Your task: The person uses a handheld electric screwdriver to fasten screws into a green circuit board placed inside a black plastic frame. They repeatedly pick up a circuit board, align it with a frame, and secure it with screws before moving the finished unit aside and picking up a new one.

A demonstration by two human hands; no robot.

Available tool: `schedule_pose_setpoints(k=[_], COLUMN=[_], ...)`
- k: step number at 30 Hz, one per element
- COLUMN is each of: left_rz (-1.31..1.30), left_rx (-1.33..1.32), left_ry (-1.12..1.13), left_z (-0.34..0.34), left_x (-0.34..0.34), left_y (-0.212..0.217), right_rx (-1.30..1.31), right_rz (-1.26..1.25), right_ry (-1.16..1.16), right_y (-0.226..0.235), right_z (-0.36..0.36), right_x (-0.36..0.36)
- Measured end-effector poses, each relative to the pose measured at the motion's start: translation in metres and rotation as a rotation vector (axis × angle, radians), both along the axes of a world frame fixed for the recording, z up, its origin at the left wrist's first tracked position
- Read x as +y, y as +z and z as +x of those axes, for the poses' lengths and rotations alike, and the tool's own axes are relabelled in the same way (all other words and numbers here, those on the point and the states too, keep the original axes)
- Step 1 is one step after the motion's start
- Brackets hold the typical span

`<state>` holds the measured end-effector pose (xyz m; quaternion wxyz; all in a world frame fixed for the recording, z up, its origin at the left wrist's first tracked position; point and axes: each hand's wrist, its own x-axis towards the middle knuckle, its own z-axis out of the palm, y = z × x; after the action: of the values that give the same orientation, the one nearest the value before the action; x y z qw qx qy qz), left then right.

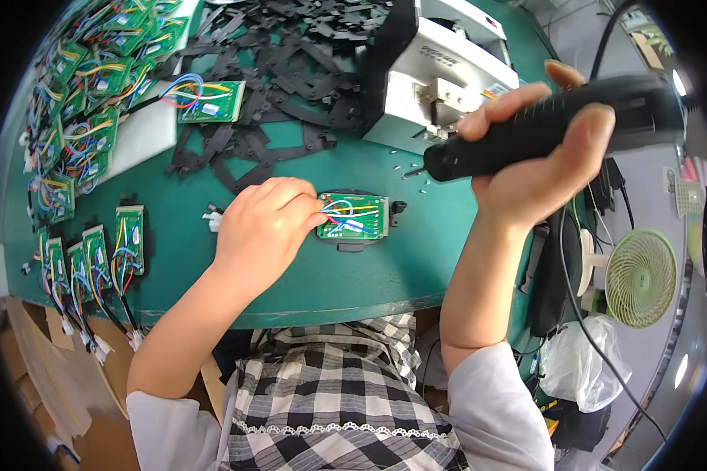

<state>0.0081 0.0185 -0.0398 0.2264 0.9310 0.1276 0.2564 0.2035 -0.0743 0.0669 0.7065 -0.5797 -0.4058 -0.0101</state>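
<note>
My right hand [536, 149] is wrapped round a black corded electric screwdriver [518, 137], held raised over the right of the table. Its bit points left, close to several small screws [423, 187] strewn on the green surface. With fingers pinched, my left hand [271, 224] grips the left end of a green circuit board [357, 218] where coloured wires leave it. That board lies flat on a black plastic bracket [350, 246], which shows past its edges. A white connector [213, 220] sticks out beside the back of my left hand.
A white boxy machine [401, 118] stands at the far right of the green table [353, 286]. Black plastic brackets [306, 71] pile up at the back. Several wired boards [94, 145] heap at far left; others [130, 239] line the left front edge. A green fan [641, 279] is at right.
</note>
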Motion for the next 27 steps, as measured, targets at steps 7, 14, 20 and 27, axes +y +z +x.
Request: schedule_pose_setpoints(k=[7,14,20,27], left_rz=[0.026,0.082,0.064,0.073], left_rx=[-0.026,-0.055,-0.032,-0.011], left_ry=[-0.003,0.016,0.027,0.042], left_z=[0.0,0.001,-0.002,-0.002], left_x=[0.001,0.002,0.002,0.001], left_y=[-0.003,-0.005,-0.002,-0.005], right_rx=[0.081,-0.002,-0.101,-0.112], right_rz=[-0.075,-0.07,-0.103,-0.1], right_ry=[0.311,0.31,0.282,0.363], right_y=[-0.031,-0.04,-0.043,-0.048], right_z=[-0.051,-0.064,-0.075,-0.075], right_x=[0.007,0.016,0.019,0.017])
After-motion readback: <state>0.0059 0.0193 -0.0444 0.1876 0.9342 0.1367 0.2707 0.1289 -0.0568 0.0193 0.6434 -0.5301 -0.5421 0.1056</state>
